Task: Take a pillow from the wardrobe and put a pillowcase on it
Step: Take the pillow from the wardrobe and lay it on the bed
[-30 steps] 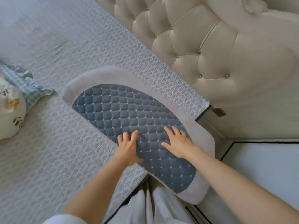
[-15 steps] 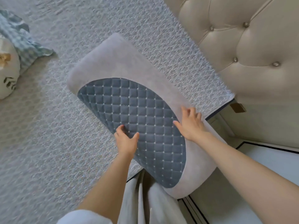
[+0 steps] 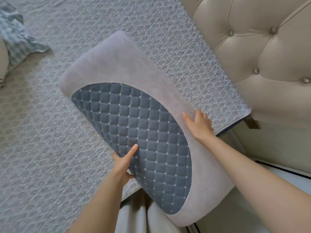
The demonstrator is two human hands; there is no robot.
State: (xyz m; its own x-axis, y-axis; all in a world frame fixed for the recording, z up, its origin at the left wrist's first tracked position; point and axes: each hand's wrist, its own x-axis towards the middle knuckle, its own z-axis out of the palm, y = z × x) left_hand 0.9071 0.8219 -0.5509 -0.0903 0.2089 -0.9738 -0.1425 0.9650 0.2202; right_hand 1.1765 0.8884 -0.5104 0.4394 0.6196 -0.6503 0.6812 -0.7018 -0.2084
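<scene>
A grey pillow (image 3: 117,68) with a dark blue quilted panel lies tilted over the near edge of the bed, its lower end past the mattress. My left hand (image 3: 123,163) grips the pillow's near long edge, thumb on the blue panel and fingers tucked underneath. My right hand (image 3: 199,125) holds the far long edge on the grey border, fingers curled over the side.
The bed (image 3: 42,148) has a grey textured cover. A beige tufted headboard (image 3: 262,52) stands at the right. A blue checked cloth (image 3: 16,37) and a white plush toy (image 3: 2,59) lie at the far left. Light trousers (image 3: 133,214) show below.
Both hands went from lying flat on the blue panel to gripping the pillow's two long edges. The pillow has lifted and tilted, its near end raised off the bed.
</scene>
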